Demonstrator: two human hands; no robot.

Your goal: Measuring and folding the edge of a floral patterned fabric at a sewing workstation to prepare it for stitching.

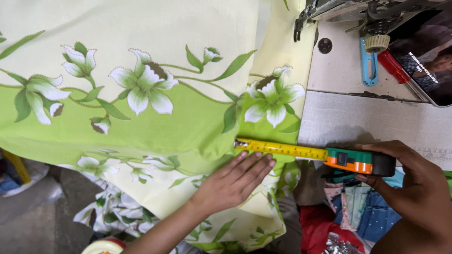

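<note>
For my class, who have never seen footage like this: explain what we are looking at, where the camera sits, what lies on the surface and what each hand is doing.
The single picture comes from a camera worn on a person's head, looking down at their own bare hands. The left hand lies flat on a green and cream flowered fabric, pressing it down. The right hand holds a green and orange tape measure; its yellow tape is stretched across the fabric's edge. The fabric is draped over a pale work table. At the top right sits part of a sewing machine, with a red-handled tool and a blue tool nearby. More cloth lies below.
</note>
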